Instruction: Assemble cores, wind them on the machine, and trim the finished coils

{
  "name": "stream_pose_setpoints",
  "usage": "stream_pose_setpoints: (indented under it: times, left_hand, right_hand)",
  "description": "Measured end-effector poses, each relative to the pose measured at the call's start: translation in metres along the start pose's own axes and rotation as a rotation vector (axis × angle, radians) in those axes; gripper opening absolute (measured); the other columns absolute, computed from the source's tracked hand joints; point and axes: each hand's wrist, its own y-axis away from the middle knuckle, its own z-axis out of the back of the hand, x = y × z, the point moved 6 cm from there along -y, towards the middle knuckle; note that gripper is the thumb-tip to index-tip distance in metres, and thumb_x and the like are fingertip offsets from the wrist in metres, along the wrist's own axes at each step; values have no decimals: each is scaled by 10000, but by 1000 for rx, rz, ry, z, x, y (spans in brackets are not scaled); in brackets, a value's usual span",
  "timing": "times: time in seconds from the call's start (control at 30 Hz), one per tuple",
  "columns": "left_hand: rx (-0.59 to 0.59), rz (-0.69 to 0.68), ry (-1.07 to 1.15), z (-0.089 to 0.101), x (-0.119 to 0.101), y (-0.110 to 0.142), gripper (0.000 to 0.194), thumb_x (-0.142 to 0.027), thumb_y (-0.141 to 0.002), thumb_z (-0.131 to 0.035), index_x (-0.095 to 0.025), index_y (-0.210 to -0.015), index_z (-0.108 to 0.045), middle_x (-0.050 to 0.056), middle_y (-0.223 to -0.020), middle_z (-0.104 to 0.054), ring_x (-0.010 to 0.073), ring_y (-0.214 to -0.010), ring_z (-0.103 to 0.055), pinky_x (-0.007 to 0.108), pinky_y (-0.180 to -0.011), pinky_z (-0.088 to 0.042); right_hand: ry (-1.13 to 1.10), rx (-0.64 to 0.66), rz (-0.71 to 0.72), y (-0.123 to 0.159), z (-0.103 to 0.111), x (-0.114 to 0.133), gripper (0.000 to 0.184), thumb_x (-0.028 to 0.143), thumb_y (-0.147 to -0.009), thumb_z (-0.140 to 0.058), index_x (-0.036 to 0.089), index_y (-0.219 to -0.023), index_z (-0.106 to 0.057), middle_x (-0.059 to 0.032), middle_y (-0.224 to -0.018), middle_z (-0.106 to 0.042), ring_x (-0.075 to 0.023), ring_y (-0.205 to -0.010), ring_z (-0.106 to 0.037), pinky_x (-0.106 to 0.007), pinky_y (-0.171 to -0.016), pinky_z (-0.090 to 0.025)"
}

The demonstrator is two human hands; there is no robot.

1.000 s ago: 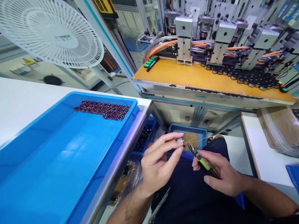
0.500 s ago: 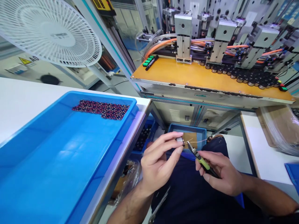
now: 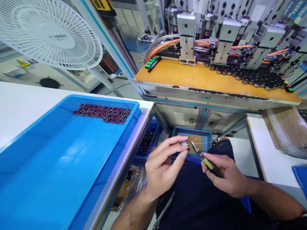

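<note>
Between the thumb and fingers of my left hand (image 3: 165, 164) is a small metal cylindrical part (image 3: 184, 143), its far end facing right. Thin copper-coloured wires (image 3: 195, 142) stick out of that end. My right hand (image 3: 225, 174) grips a pair of pliers (image 3: 206, 162) with green and black handles. The pliers' jaw tips lie beside the wires, just right of the part; whether they pinch a wire is too small to tell. Below both hands is a blue tray (image 3: 192, 130) with brown cardboard in it.
A large blue bin (image 3: 72, 159) on the left white table holds many small dark red parts (image 3: 103, 112). Ahead, a machine bench (image 3: 168, 72) carries rows of black cylinders (image 3: 259, 76) and markers (image 3: 153, 64). A white fan (image 3: 52, 35) stands left. Plastic-wrapped cardboard (image 3: 285, 127) lies right.
The pliers in my right hand have shifted slightly left and up, closer to the part. The wires look bent upward now. My left hand stays nearly in place.
</note>
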Motion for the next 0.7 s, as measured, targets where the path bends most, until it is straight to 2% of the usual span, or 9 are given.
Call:
stream_pose_setpoints:
  times: [0.17,0.3,0.4,0.57,0.7]
  left_hand:
    - [24,-120,-5,1,1,3,237,-14,-791,-664,-184,-955,-647,90,-1143,-620,157,-886,-699,289,-762,-618]
    - [-8,-198,46,3,5,9,504,30,-725,-711,-253,-1104,-535,62,-1174,-556,177,-919,-704,317,-731,-648]
    - [-21,-214,16,3,7,11,650,7,-712,-739,-280,-1242,-495,60,-1136,-594,186,-905,-706,331,-722,-653]
    - [-13,-282,-203,2,0,11,524,-19,-713,-753,-243,-1169,-624,55,-1070,-655,196,-894,-708,339,-765,-636]
    - [-10,-309,-243,2,-7,10,483,-22,-716,-755,-233,-1137,-645,50,-1070,-659,189,-882,-718,317,-756,-636]
  right_hand:
    - [-221,11,-119,6,3,-9,537,146,-902,-541,266,-1416,-439,-30,-899,-549,-112,-746,-507,-269,-692,-471]
    - [-283,-7,-129,9,10,-4,525,186,-922,-554,314,-1416,-435,-38,-946,-558,-107,-760,-520,-266,-705,-479]
    - [-286,-14,-95,11,12,4,525,183,-927,-552,354,-1410,-436,-25,-937,-555,-100,-762,-519,-261,-722,-479]
    - [-243,-1,-59,15,12,19,524,171,-928,-545,350,-1409,-438,-26,-920,-559,-98,-738,-517,-255,-710,-481]
    - [-218,17,-50,17,10,26,531,170,-929,-538,339,-1420,-423,-33,-920,-561,-103,-742,-522,-260,-708,-486]
